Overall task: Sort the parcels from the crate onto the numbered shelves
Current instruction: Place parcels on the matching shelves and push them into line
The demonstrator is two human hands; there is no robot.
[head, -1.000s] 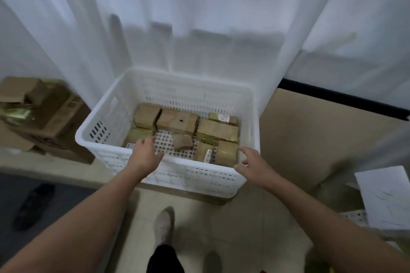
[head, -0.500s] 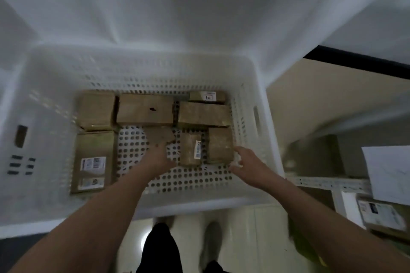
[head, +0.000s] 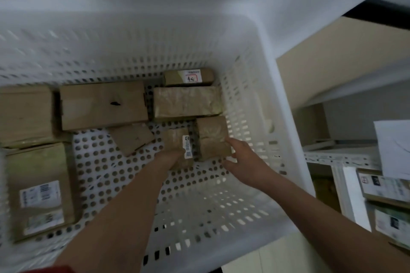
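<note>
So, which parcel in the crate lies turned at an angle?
The small flat parcel near the crate's middle, just left of the left hand; the others lie square.

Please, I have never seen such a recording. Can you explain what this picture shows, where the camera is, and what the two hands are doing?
No machine here: a person wears a camera on the head, looking down at their own bare arms. Both reach into a white crate with a perforated floor. Eight brown parcels lie in it, mostly along the far side. The left hand rests on a small labelled parcel; how firmly it grips is unclear. The right hand touches the plain parcel beside it, fingers spread. Nothing is lifted yet. On the right stand white shelves with other parcels.
</note>
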